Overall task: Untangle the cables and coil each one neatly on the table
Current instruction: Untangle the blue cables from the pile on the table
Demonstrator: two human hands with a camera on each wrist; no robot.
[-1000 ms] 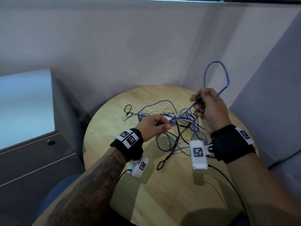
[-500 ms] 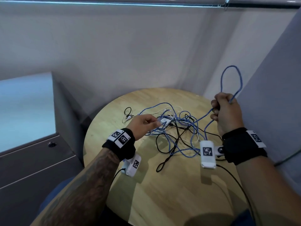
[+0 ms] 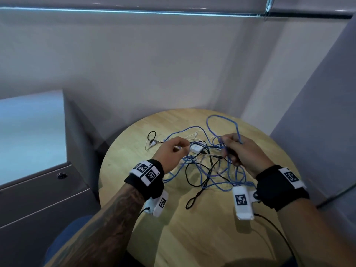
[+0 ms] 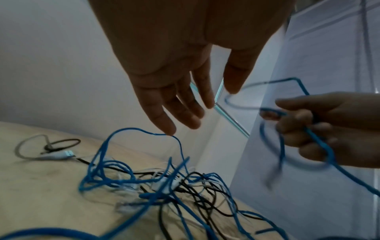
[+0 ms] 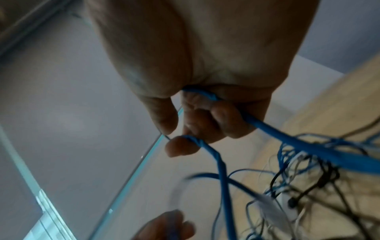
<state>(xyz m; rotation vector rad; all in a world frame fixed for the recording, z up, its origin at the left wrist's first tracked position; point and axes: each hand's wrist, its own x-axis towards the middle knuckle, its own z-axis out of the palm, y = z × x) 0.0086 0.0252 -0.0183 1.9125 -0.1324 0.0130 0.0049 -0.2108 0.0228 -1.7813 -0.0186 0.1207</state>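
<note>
Blue cable [image 3: 221, 120] gripped in right hand [image 3: 244, 151], left hand [image 3: 171, 151] above tangle

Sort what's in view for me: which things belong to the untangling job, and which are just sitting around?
Job:
blue cable, gripped by right hand
black cable
white cable
left hand, open
round table

Bystanders:
grey cabinet
wall panels

So there's a round wooden bench [image 3: 134, 189] with a messy tangle on it: a blue cable [image 3: 212, 182], a black cable [image 3: 194, 197], some white cable [image 3: 192, 136]. Right hand [image 3: 242, 151] has its fingers curled round blue strands, a loop sticking up past them. Left hand [image 3: 171, 151] hovers at the pile, fingers loose.
</note>
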